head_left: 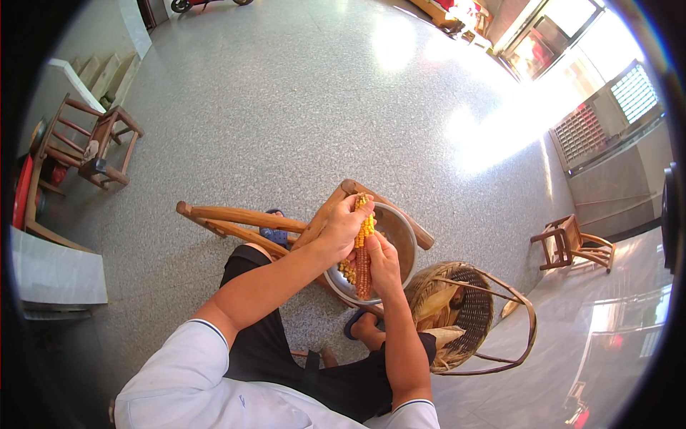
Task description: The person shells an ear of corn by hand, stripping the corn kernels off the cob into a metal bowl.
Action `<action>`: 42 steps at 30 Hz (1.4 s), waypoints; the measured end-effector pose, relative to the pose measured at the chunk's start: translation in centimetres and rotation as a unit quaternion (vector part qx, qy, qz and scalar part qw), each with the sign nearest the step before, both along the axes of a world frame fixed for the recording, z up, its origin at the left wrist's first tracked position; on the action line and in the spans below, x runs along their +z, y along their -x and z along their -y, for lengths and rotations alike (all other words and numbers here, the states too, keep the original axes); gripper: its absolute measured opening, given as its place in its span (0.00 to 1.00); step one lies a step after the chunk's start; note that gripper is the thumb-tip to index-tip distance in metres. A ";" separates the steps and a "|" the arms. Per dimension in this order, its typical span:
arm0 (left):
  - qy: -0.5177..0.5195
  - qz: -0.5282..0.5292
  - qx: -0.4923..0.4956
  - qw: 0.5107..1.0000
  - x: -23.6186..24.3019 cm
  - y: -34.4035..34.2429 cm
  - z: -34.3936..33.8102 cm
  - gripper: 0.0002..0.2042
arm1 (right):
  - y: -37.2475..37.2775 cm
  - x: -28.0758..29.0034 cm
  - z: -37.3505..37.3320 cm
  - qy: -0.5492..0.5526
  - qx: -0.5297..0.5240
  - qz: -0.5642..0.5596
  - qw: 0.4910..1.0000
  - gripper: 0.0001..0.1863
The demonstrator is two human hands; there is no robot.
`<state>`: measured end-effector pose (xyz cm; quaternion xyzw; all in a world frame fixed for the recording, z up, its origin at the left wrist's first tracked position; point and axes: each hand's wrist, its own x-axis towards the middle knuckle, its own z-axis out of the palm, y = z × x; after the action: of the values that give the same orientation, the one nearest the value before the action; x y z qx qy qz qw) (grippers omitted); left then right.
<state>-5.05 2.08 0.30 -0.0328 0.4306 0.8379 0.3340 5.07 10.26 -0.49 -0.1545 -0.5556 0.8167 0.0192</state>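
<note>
Over a round metal bowl (409, 247), my left hand (344, 227) is closed round the upper part of an ear of corn (365, 230) covered in yellow kernels. My right hand (384, 263) grips a reddish, bare-looking corn cob (363, 275) that meets the yellow part's lower end. I cannot tell whether the two are one ear or two pieces. Loose yellow kernels (347, 271) lie in the bowl, partly hidden by my hands. The bowl rests at a wooden frame (330, 216) between my knees.
A woven basket (479, 304) with a tall handle holds corn husks (437, 302), right of my leg. Small wooden chairs stand at left (107, 143) and right (568, 243). Steps (107, 75) rise at far left. Bright light falls on the speckled floor (271, 107) near the doorway.
</note>
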 end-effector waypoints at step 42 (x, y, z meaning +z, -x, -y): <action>-0.005 0.007 -0.005 1.000 -0.1 -0.1 -0.1 0.10 | 0.0 -0.2 -0.1 -0.010 -0.012 0.004 1.000 0.18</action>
<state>-4.99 2.21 0.18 -0.0350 0.4246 0.8380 0.3408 5.09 10.31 -0.73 -0.1647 -0.5621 0.8100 0.0282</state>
